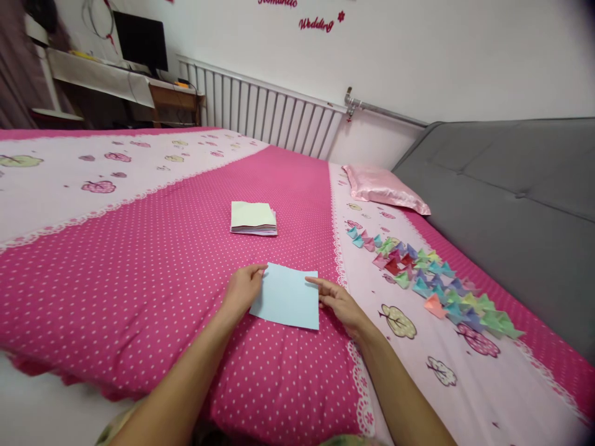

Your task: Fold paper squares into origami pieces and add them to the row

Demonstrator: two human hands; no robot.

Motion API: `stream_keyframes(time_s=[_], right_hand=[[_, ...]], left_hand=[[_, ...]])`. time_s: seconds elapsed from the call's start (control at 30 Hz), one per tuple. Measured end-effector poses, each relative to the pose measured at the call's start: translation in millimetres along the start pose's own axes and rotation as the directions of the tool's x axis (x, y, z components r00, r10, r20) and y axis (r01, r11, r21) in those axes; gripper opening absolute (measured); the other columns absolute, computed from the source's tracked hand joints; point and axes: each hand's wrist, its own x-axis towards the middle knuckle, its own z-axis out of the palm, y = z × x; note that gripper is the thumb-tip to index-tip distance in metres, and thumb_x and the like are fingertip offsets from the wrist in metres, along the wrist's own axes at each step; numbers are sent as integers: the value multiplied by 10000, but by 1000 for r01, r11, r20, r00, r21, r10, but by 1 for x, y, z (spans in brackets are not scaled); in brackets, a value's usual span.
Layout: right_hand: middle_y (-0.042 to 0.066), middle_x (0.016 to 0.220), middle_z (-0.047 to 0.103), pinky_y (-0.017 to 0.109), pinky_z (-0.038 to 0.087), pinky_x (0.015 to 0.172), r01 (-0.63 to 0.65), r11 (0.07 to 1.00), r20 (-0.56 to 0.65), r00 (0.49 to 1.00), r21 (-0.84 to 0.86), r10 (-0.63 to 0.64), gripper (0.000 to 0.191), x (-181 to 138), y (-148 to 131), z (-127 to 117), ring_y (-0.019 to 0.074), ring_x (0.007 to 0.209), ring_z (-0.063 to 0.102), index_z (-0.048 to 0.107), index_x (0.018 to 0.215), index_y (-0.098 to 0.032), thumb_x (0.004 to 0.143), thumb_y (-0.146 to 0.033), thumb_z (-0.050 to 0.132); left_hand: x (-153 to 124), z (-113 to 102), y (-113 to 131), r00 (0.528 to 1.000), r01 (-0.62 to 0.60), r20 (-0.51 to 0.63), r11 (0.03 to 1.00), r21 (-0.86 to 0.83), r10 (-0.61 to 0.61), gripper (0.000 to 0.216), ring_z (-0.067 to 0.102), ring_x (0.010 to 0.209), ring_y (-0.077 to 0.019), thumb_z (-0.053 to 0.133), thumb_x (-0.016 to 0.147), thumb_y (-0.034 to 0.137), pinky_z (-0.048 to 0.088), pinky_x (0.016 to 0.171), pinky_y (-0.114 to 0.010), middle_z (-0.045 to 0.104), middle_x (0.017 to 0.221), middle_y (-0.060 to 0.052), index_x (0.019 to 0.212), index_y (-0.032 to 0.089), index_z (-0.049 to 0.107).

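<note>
I cannot see the underside of my blue sheet (289,298). The bottom edge cuts my forearms (193,371), the top edge one wall word (277,3), the right edge the headboard (511,217).

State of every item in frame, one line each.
Blue sheet: unfolded, held at both sides
Left hand: pinching its left edge
Right hand: holding its right edge
Paper stack: piled, edges uneven
Paper pieces: folded, grouped in rows
Monitor: screen dark
Pillow: lying flat

Pale blue paper (289,298), unfolded, flat
</note>
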Motion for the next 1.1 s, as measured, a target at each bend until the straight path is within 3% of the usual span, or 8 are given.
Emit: stream_keyframes(time_s=[0.17,0.3,0.43,0.63,0.77,0.87,0.97,1.1], right_hand=[[55,1069,645,354,437,845,42,999,23,999,-10,-41,326,-1,2,5,205,958,591,648,1015,-206,693,-252,631],[62,999,672,374,477,800,86,995,-44,995,-42,-88,305,0,5,4,219,889,624,677,950,-206,650,-261,682],[43,900,695,353,504,754,169,985,-144,975,-35,-172,265,1,3,3,213,832,639,692,886,-212,622,-230,706],[19,813,702,295,523,670,267,964,-274,928,16,-253,213,-1,0,1,178,725,646,698,813,-212,603,-218,735],[5,782,701,274,526,631,278,956,-301,923,93,-239,212,-1,2,-1,160,681,644,694,799,-219,594,-212,750],[2,780,701,274,527,619,266,954,-295,931,140,-217,229,-2,2,-1,159,670,645,692,793,-223,576,-201,762],[-1,770,700,274,528,608,250,951,-282,940,181,-193,250,-3,0,0,160,658,647,692,785,-224,550,-191,774],[-7,727,698,265,527,566,230,945,-292,943,234,-158,276,-5,-7,3,163,626,647,690,762,-222,507,-186,791]], left_hand=[[-1,2,0,999,52,14,958,-283,-50,346,625,763,-208,430,749,297,472,674,-305,687,887,-103,941,117,656],[-4,1,5,995,90,3,922,-376,-97,310,601,630,-183,474,720,292,460,593,-290,673,755,-95,871,97,661],[-3,0,7,992,96,-27,879,-467,-123,305,594,613,-149,481,723,239,464,594,-274,654,807,-101,942,96,639],[-2,-2,8,996,-85,-53,919,-386,70,366,611,694,-153,418,772,203,470,679,-295,634,881,-100,1086,114,586],[-9,-3,19,977,-144,74,872,-468,200,457,607,750,-162,428,788,220,461,708,-292,652,920,-92,1234,134,475],[-15,-5,28,926,-118,215,777,-618,311,593,605,792,-164,477,778,200,457,715,-281,652,973,-95,1345,170,307],[-19,-10,35,880,-73,278,687,-723,386,728,603,847,-170,539,759,181,452,731,-278,635,1027,-103,1385,222,169],[-21,-15,38,838,-20,324,619,-785,438,798,601,883,-176,593,735,164,454,717,-268,621,1069,-100,1380,292,141]])
